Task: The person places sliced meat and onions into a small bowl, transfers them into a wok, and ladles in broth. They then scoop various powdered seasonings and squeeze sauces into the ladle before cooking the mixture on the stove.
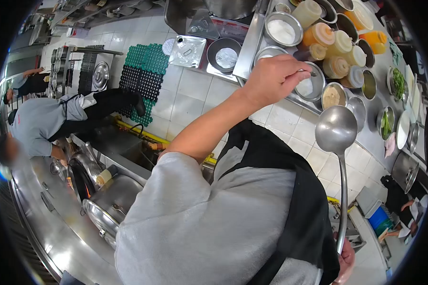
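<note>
My left hand [279, 78] reaches over the counter with its fingers pinched on a thin metal utensil [313, 73]; the rest of that utensil is mostly hidden. Just below those fingers is a metal bowl with white powder [306, 87]. Beside it stands a bowl of beige paste [333, 96]. At the lower right, my right hand [347, 259] is closed round the handle of a large steel ladle [336, 129]. The ladle's bowl is up, near the counter's front edge.
Sauce bottles [340, 42] crowd the counter behind my left hand. Greens in bowls [397, 83] stand farther right. At the left, a person [52, 118] bends over a stove beside a large pot [116, 197]. Other people are at the far left and lower right.
</note>
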The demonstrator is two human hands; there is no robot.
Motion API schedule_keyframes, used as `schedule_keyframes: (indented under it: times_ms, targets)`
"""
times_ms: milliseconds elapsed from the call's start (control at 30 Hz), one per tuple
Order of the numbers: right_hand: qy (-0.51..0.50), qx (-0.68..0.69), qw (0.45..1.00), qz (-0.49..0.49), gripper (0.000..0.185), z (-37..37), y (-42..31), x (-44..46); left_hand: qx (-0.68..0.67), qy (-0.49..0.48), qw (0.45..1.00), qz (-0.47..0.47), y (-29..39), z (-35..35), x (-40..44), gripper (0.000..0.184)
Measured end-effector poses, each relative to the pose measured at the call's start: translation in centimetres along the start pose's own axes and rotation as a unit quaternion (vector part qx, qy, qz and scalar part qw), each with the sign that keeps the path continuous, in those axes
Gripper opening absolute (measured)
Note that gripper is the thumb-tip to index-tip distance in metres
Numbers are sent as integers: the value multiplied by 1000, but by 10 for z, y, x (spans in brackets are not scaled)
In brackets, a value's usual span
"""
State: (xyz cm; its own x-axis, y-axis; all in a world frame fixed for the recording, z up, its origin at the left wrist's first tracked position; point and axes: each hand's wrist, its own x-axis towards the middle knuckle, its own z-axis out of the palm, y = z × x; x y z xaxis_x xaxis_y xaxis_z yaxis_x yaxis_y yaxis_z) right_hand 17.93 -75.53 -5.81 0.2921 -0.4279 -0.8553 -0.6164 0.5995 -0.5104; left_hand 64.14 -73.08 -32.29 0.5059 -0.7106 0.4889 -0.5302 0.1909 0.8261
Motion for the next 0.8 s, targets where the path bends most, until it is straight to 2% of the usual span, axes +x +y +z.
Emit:
schedule_keyframes:
  times_ms: [267,400,467,500,567,600,700,733,800]
  targets:
    - [45,-59,997,-24,68,-3,-2,3,-21,-14,1000,-17,-8,4,6,12]
    - [66,-145,985,-64,64,-7,-3,-1,-11,-19,1000,-8,-11,5,8,13]
    - [87,-137,985,-64,61,-6,-4,-7,1,-7,1000,5,-13,7,8,14]
    - [114,-61,991,-14,67,0,-5,-5,-2,-5,1000,18,-12,9,11,14]
    - [87,22,996,-22,70,15,-12,-5,-24,-35,998,-40,-5,6,12,14]
    - [68,63,995,-28,71,21,-16,-6,-14,-41,999,-32,-3,6,14,14]
    - [61,51,997,9,77,13,-15,-10,22,-64,997,-28,0,3,16,14]
    - [82,64,994,-27,72,14,-5,-6,30,-79,996,-36,3,4,17,14]
    - [95,84,992,-28,70,16,0,-3,42,-99,993,-42,3,8,18,14]
